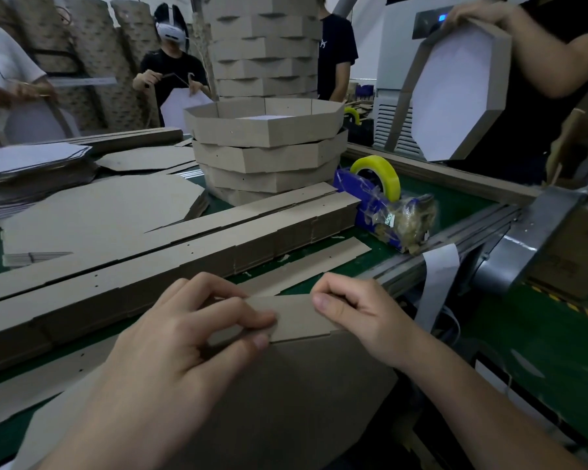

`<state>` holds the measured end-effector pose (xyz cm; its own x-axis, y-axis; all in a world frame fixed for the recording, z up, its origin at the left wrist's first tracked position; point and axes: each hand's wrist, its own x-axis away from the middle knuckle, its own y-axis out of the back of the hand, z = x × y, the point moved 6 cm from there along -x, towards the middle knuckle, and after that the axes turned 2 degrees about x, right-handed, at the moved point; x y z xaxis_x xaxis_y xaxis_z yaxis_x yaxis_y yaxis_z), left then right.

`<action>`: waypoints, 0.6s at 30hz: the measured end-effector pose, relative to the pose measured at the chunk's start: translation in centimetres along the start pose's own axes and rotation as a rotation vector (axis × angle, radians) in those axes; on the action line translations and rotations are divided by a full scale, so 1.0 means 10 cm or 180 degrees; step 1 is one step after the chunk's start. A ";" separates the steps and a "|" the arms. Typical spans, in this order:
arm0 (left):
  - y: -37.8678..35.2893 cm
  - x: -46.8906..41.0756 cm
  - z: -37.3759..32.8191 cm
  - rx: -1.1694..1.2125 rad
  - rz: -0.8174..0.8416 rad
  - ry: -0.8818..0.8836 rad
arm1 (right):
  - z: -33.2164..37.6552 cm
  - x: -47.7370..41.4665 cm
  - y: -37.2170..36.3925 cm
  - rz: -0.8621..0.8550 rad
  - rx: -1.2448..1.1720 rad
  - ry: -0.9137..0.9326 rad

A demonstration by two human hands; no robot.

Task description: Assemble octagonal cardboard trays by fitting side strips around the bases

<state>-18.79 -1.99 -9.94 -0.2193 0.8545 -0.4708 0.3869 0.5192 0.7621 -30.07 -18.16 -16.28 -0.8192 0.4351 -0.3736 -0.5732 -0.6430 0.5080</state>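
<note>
Side strip (296, 317) + base (286, 385): plain brown kraft, no print. Tabletop (455, 201) dk green. Tape roll (377, 174) yellow, dispenser (364, 205) blue. Stacked trays (269, 157) brown, white inside. Held tray (455, 86): white face, brown rim. Sheet pile (31, 161) white-topped. Hazard stripes (564, 301) yellow/blk.

Base (286, 395) laid at 6 o'clock on table (455, 203). Side strip (296, 317) set along its far edge, pinched by left hand (184, 334) and right hand (350, 313). Strip stacks (150, 266) laid behind, 9 to 1 o'clock. Flat bases (99, 212) piled at 10 o'clock. Tray stack (269, 154) placed at 12 o'clock, tape dispenser (381, 201) just right, at 1 o'clock.
</note>
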 end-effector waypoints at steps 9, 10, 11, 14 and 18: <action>-0.14 -0.20 -0.13 -0.1081 0.0595 -0.0658 | -0.06 0.01 0.07 -0.0373 0.0294 0.0147; -0.18 -0.23 -0.15 -0.1105 0.0593 -0.0683 | -0.07 0.01 0.08 -0.0381 0.0300 0.0128; -0.21 -0.24 -0.16 -0.1098 0.0581 -0.0695 | -0.10 0.01 0.08 -0.0386 0.0298 0.0101; -0.26 -0.27 -0.13 -0.1003 0.0591 -0.0719 | -0.15 0.03 0.11 -0.0391 0.0230 0.0031; -0.29 -0.29 -0.10 -0.1060 0.0585 -0.0815 | -0.19 0.02 0.12 -0.0379 0.0047 -0.0054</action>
<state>-20.20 -5.92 -10.34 0.0707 0.9235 -0.3771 0.0804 0.3715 0.9249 -30.86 -20.03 -17.18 -0.7455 0.5186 -0.4188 -0.6665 -0.5769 0.4721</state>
